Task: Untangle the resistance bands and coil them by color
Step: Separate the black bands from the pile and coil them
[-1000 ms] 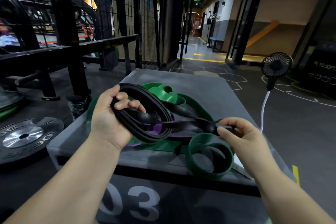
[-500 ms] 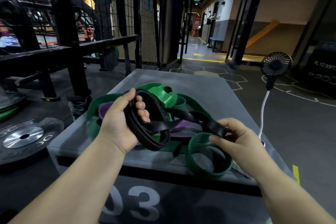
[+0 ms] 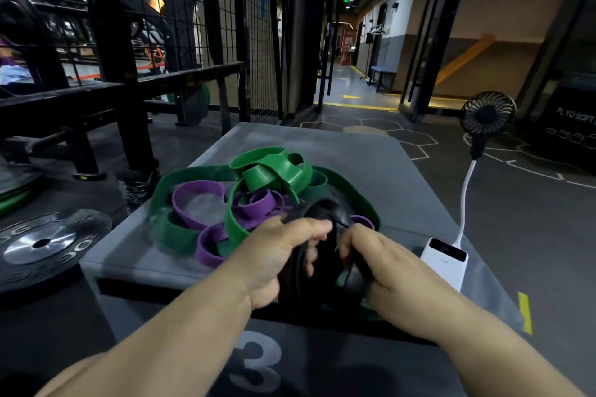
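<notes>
Black band (image 3: 317, 280) inside left grip (image 3: 277, 255), right (image 3: 387, 264)

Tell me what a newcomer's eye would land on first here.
The left hand and right hand at front centre, both gripping a coiled black band. Just behind them, green bands and purple bands lie tangled on the grey box. At right, a small black fan rises on a white cable from a power bank on the box.
</notes>
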`<action>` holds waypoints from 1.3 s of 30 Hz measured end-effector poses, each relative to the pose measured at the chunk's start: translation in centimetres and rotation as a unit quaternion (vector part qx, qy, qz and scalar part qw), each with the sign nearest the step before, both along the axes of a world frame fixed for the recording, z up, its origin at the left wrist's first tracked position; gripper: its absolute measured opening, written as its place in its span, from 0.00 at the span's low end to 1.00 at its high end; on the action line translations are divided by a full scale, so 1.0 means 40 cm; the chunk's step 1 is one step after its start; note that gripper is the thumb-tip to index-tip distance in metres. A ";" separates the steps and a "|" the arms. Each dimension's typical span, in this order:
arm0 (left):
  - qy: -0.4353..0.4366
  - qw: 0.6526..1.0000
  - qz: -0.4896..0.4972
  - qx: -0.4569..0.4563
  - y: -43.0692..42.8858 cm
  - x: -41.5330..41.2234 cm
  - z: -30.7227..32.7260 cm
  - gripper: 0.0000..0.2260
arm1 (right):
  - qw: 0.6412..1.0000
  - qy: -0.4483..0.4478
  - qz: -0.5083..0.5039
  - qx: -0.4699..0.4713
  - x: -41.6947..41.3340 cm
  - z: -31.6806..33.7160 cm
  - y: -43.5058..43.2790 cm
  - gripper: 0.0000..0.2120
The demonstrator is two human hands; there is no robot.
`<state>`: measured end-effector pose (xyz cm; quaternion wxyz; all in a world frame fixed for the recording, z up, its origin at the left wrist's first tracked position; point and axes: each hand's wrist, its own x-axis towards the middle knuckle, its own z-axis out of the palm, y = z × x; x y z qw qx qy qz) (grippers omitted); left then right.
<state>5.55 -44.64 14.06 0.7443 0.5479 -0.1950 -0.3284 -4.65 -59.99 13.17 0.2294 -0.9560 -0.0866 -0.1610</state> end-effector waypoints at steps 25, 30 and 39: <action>-0.094 0.995 0.001 0.020 -0.021 -0.061 0.000 0.09 | 0.961 -0.008 -0.092 0.259 0.028 -0.028 0.022 0.19; -0.074 0.996 0.049 0.021 -0.020 -0.039 0.002 0.07 | 0.944 0.006 0.006 0.331 0.027 -0.048 -0.007 0.19; -0.033 0.999 0.030 -0.003 -0.012 -0.027 -0.002 0.05 | 0.958 -0.070 -0.034 0.276 0.045 -0.066 0.022 0.10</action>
